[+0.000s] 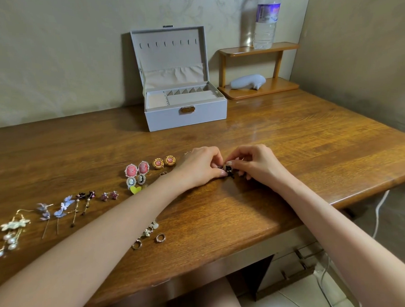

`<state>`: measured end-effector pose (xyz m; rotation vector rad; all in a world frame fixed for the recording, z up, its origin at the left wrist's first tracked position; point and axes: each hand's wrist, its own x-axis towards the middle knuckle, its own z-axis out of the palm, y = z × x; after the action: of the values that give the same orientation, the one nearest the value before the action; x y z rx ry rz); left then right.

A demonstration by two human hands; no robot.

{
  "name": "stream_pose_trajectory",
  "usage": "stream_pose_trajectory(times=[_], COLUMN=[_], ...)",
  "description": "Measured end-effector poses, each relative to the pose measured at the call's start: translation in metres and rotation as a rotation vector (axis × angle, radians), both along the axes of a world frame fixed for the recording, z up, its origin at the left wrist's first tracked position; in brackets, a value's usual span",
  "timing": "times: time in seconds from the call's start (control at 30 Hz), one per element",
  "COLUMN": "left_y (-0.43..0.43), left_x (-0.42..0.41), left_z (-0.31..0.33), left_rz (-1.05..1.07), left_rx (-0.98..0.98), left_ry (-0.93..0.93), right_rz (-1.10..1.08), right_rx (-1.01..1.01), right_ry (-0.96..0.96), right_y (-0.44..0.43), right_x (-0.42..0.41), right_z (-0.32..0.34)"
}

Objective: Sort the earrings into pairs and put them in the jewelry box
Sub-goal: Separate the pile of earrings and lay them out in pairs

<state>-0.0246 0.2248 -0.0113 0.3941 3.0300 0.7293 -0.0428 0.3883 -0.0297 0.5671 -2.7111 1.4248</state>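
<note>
The grey jewelry box (pixel 186 116) stands open at the back of the wooden table, lid upright. My left hand (pixel 198 166) and my right hand (pixel 253 161) meet at the table's middle, both pinching small black-and-white earrings (pixel 228 169) between the fingertips. To the left lie paired earrings: pink cameos (pixel 136 169), gold-and-pink round studs (pixel 164 162), small black cameos (pixel 136 179), pink star studs (pixel 109 195), dark flower drops (pixel 85 201), blue butterfly drops (pixel 55 211) and white pearl flower drops (pixel 9 234).
A yellow heart piece (pixel 136 189) lies by the cameos. Small gold hoops (pixel 148 240) and pale flower pieces sit near the front edge under my left forearm. A wooden shelf (pixel 260 87) holding a water bottle (pixel 266 18) and a white figurine stands at the back right.
</note>
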Motion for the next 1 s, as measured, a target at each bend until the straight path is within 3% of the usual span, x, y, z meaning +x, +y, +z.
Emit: stream_pose_trajectory(times=[1.0], left_y=[-0.0001], left_x=[-0.0005], left_z=[0.0016], left_rz=[0.004], left_rx=[0.081], left_ry=[0.016], right_rz=[0.044], right_rx=[-0.038], right_ry=[0.017], right_y=[0.0034], right_x=[-0.0006], right_z=[-0.0026])
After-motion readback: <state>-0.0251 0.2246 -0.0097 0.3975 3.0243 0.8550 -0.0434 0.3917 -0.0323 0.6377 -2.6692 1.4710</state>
